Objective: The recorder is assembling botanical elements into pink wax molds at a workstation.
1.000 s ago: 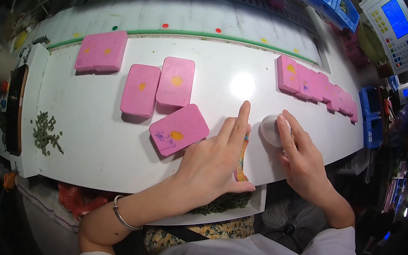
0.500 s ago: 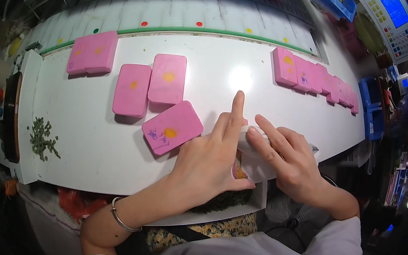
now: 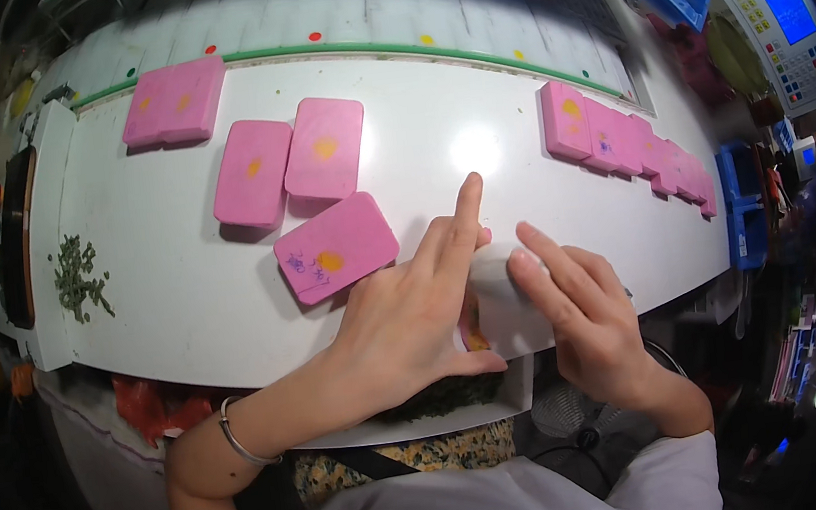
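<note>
My left hand (image 3: 404,311) is near the front edge of the white table, index finger stretched out and thumb apart. It grips a pink block (image 3: 469,321) with a yellow patch; most of the block is hidden behind the hand. Against that block's right side, my right hand (image 3: 587,320) holds a smooth white piece (image 3: 510,309), whose kind I cannot make out. Just beyond my left hand lies a pink block with blue scribbles (image 3: 339,248). Two more pink blocks (image 3: 255,175) lie behind it. Below my hands, a white drawer (image 3: 516,394) holds green bits.
Pink blocks (image 3: 174,102) sit at the far left, and a row of several (image 3: 616,136) runs along the right. Green crumbs (image 3: 78,277) lie at left. Behind the table is a white belt (image 3: 349,5) with coloured dots. A keypad device (image 3: 784,21) stands at right.
The white piece has swung and now shows a broader face between my hands. Coloured dots on the belt have shifted left. My left hand keeps its grip on the pink block.
</note>
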Available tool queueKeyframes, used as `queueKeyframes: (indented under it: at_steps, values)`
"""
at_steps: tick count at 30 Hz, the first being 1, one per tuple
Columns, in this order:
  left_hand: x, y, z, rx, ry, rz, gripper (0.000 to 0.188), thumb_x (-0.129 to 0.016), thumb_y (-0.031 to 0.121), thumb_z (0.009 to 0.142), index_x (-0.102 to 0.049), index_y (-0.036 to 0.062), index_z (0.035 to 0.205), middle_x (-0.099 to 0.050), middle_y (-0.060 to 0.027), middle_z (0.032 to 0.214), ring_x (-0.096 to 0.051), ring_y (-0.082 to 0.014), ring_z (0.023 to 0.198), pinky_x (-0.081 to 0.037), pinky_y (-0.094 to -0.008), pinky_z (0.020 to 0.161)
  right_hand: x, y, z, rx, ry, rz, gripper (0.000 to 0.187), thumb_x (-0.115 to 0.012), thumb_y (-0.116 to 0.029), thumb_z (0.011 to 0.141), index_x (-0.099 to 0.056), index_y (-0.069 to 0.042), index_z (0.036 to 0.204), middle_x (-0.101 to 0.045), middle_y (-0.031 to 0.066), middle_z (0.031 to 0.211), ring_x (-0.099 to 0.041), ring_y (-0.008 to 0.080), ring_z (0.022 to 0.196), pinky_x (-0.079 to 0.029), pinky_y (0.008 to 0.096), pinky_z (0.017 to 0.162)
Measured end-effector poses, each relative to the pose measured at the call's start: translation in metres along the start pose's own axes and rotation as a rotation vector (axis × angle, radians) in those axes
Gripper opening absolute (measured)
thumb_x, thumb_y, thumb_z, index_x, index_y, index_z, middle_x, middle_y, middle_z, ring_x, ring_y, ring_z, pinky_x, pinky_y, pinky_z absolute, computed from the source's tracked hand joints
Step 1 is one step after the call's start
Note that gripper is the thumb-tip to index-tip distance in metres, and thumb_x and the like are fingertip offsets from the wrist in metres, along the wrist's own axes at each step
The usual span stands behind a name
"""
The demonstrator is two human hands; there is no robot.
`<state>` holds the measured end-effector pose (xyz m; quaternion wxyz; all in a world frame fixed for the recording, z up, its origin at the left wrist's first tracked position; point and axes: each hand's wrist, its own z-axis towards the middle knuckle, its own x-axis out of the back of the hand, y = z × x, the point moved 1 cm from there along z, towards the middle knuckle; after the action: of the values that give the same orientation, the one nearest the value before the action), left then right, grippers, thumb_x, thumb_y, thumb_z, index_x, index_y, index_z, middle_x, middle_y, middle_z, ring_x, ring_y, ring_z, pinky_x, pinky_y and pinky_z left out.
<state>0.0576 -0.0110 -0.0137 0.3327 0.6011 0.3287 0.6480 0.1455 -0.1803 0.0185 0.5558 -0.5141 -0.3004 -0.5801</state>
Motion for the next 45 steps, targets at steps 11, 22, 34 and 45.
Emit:
queueKeyframes:
  at_steps: [11,22,34,45]
  values:
    - [-0.003,0.002,-0.001,-0.048,0.000,0.018,0.120,-0.085,0.032,0.056,-0.011,-0.0023,0.143,-0.052,-0.0092,0.113,-0.058,-0.0230,0.099,-0.050,-0.0310,0.073,0.003,-0.008,-0.011,0.018,-0.177,0.129,0.065,-0.059,0.002,0.063,-0.054,-0.010,0.127,-0.055,0.0107,0.126,-0.056,0.0223,0.085,-0.044,0.0329,0.076]
    - [-0.022,0.012,-0.008,-0.050,0.098,0.448,0.095,-0.078,0.032,0.064,-0.029,0.0005,0.139,-0.051,-0.0075,0.112,-0.059,-0.0193,0.087,-0.050,-0.0274,0.064,0.002,-0.014,-0.028,-0.292,0.047,-0.106,0.063,-0.059,0.013,0.066,-0.052,-0.003,0.126,-0.049,0.0191,0.125,-0.051,0.0308,0.094,-0.042,0.0356,0.079]
    - [0.015,0.016,-0.038,-0.089,0.567,0.348,0.066,-0.079,0.005,0.061,-0.052,-0.0018,0.122,-0.049,-0.0154,0.113,-0.050,-0.0265,0.094,-0.045,-0.0344,0.076,-0.033,-0.028,-0.010,-0.536,0.178,0.384,0.055,-0.068,0.001,0.074,-0.048,0.003,0.125,-0.051,0.0134,0.099,-0.055,0.0204,0.070,-0.047,0.0279,0.060]
    - [0.023,-0.017,-0.049,0.179,0.546,0.320,0.064,-0.073,0.015,0.073,-0.041,-0.0005,0.127,-0.047,-0.0157,0.115,-0.049,-0.0328,0.104,-0.040,-0.0401,0.090,-0.035,-0.026,0.007,-0.583,0.144,0.455,0.030,-0.069,0.002,0.074,-0.054,-0.001,0.100,-0.053,0.0111,0.093,-0.056,0.0173,0.069,-0.045,0.0262,0.058]
